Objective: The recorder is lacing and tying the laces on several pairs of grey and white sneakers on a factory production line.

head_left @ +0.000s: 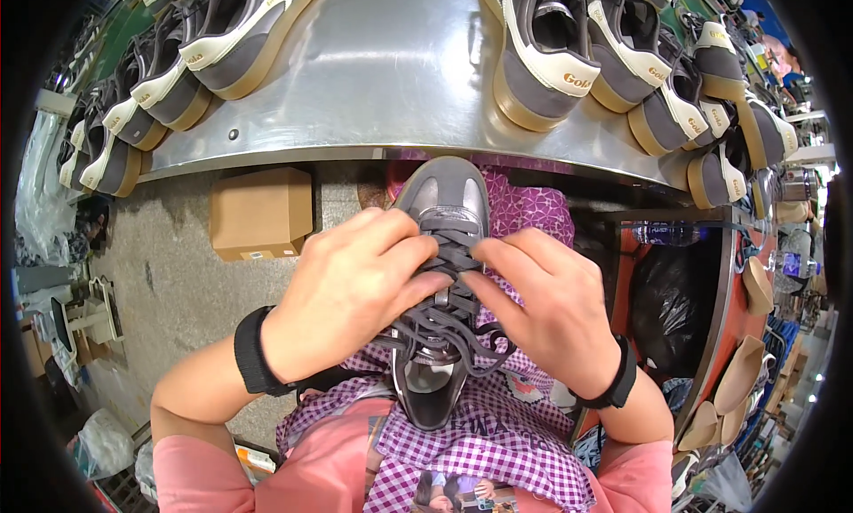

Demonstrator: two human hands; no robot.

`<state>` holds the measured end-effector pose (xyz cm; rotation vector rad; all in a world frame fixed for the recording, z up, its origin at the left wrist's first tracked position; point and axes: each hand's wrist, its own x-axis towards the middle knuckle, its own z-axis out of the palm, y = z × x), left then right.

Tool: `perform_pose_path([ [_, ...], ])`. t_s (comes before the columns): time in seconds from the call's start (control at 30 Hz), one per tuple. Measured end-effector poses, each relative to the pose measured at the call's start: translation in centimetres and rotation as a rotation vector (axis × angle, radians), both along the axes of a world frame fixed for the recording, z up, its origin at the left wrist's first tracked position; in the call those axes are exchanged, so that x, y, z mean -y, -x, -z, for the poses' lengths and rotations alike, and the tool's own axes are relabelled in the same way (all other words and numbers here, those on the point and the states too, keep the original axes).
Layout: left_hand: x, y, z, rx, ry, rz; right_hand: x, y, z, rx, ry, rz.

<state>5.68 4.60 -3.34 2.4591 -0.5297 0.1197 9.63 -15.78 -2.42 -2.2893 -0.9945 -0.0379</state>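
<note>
A dark grey sneaker (458,189) rests on my lap, its toe pointing away toward the table and its opening nearest me. Black shoelaces (442,328) criss-cross its tongue, and their loose ends hang in loops over the opening. From the left, my left hand (351,278) is closed, thumb and fingers pinching the lace at the middle of the lacing. Opposite it, my right hand (555,304) pinches the lace on the right side, thumb and forefinger close together. The fingertips of both hands nearly meet and cover part of the eyelet rows.
A metal table (373,78) spans the far side, with sneakers in rows at its left (240,47) and right (542,60). A cardboard box (262,213) stands on the floor to the left. At the right, a red-sided shelf (724,313) holds a black plastic bag (671,295).
</note>
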Motion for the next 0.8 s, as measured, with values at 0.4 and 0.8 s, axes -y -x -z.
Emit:
perform_pose_path([
  [0.4,0.3,0.6,0.3,0.097,-0.109,0.014,-0.8,0.2,0.3,-0.031,0.019,0.043],
  [0.8,0.3,2.1,-1.8,-0.026,-0.279,0.064,0.2,1.2,0.0,-0.009,0.158,-0.082],
])
